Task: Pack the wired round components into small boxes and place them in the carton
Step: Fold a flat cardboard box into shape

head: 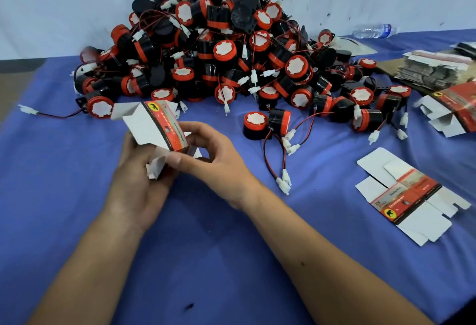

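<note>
**Box half-formed, held up in both hands**

Box [157,129] gripped above the blue cloth [77,196], just in front of the pile [219,49]. Left hand [139,178] cupped beneath, fingers curled round the lower flaps, likely to steady the thin card. Right hand [206,154] pinching the red printed panel between thumb and fingertips, apparently squaring the sleeve so a component can go in. Top flaps open, white and matte inside, glossy red outside.

Further out: black cylinders with red caps and white paper discs, thin red-and-black leads ending in white plugs, tangled. Two loose ones [268,123] near the right hand. Flat blank [409,196] to the right, unfolded; stack of blanks [435,69] beyond. No carton in view.
</note>
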`<state>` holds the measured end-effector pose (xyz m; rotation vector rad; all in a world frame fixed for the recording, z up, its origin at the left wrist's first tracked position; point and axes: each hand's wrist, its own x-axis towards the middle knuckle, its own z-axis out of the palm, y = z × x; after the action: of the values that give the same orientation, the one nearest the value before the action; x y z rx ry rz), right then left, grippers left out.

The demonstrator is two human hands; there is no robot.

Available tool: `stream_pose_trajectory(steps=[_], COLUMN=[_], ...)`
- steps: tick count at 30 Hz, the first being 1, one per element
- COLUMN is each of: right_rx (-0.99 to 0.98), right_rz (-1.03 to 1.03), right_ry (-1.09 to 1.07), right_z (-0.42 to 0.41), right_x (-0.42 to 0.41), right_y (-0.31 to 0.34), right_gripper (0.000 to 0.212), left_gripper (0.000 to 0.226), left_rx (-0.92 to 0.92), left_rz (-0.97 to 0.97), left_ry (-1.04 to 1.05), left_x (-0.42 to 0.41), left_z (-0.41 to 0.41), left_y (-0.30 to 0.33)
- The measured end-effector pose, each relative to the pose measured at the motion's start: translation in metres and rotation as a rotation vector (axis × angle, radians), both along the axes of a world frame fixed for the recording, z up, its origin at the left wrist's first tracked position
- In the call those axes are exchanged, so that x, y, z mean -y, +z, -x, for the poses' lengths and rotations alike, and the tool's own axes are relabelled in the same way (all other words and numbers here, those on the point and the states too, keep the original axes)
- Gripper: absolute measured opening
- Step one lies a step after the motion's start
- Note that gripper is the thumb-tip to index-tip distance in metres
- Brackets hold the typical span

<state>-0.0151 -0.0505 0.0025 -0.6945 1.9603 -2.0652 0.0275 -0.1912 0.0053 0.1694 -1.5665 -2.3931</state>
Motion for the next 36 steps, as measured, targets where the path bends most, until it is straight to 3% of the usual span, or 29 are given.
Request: stream_pose_trajectory(steps=[3,6,10,12,13,16,18,21,24,27,32,36], right_rx=[0.103,0.122,0.111,0.122,0.128,0.144,0.16,0.156,0.148,0.163,0.163,0.178], right_rz=[0.1,0.084,0.07,0.092,0.095,0.089,0.112,0.088,0.053,0.071,0.124,0.2], right_ry=[0.002,0.026,0.064,0.102,0.124,0.197,0.215,0.182,0.173,0.2,0.344,0.376], right_z=[-0.003,-0.003,-0.002,-0.003,-0.004,-0.006,-0.006,-0.008,-0.01,-0.007,-0.005,-0.002], right_x=[0.003,0.003,-0.001,-0.002,-0.002,-0.004,-0.006,-0.004,-0.001,-0.004,0.0,0.0], right_y=[0.003,0.003,0.004,0.007,0.007,0.012,0.014,0.015,0.013,0.01,0.004,0.001], right_gripper=[0.059,0.072,0.062,0.07,0.079,0.11,0.11,0.105,0.113,0.104,0.085,0.093], left_gripper=[0.046,0.063,0.093,0.115,0.115,0.097,0.092,0.113,0.134,0.125,0.085,0.076], left_rx=[-0.083,-0.15,-0.108,-0.054,-0.044,-0.009,-0.017,-0.014,-0.04,-0.047,0.001,0.057], left_rz=[0.189,0.454,0.279,0.134,0.112,0.173,0.186,0.234,0.314,0.318,0.202,0.023], left_ry=[-0.11,-0.129,-0.35,-0.504,-0.527,-0.373,-0.278,-0.326,-0.367,-0.367,-0.205,-0.1], left_x=[-0.008,-0.015,0.006,0.02,0.023,0.02,0.02,0.021,0.018,0.017,0.015,0.011], left_z=[-0.004,-0.006,-0.005,-0.007,-0.007,-0.004,-0.002,-0.003,-0.005,-0.005,-0.005,-0.002], left_y=[0.001,0.001,0.0,0.004,0.004,0.005,0.004,0.008,0.009,0.009,0.007,0.008])
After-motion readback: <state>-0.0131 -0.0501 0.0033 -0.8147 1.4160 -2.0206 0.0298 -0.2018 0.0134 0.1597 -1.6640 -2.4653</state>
